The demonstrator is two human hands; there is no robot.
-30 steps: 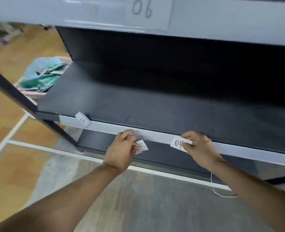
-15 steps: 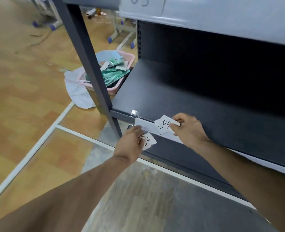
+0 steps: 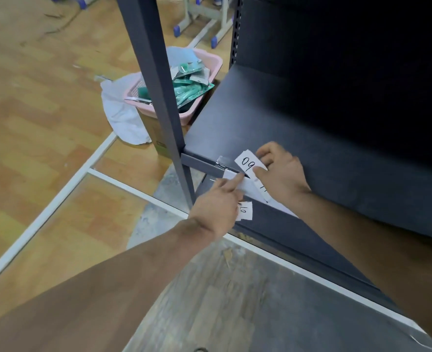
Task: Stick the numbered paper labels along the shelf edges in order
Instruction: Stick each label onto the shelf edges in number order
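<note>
A dark grey metal shelf (image 3: 311,153) has a white strip (image 3: 231,175) along its front edge. My right hand (image 3: 281,174) pinches a white paper label marked 09 (image 3: 249,162) at the shelf's left front corner. Just below it, a label marked 11 (image 3: 262,189) shows against the strip, partly hidden by that hand. My left hand (image 3: 217,207) holds a label marked 10 (image 3: 245,210) under its curled fingers, while its index finger points onto the white strip beside the 09 label.
A grey upright post (image 3: 159,80) stands at the shelf's left corner. Behind it a pink basket (image 3: 210,69) of green packets sits on a cardboard box, with a white cloth (image 3: 119,115) draped beside it. Wooden floor spreads left; a lower shelf (image 3: 298,240) lies below.
Both hands have slid left along the shelf edge to its left corner, carrying the 09 and 10 labels. My left index finger now reaches out onto the strip.
</note>
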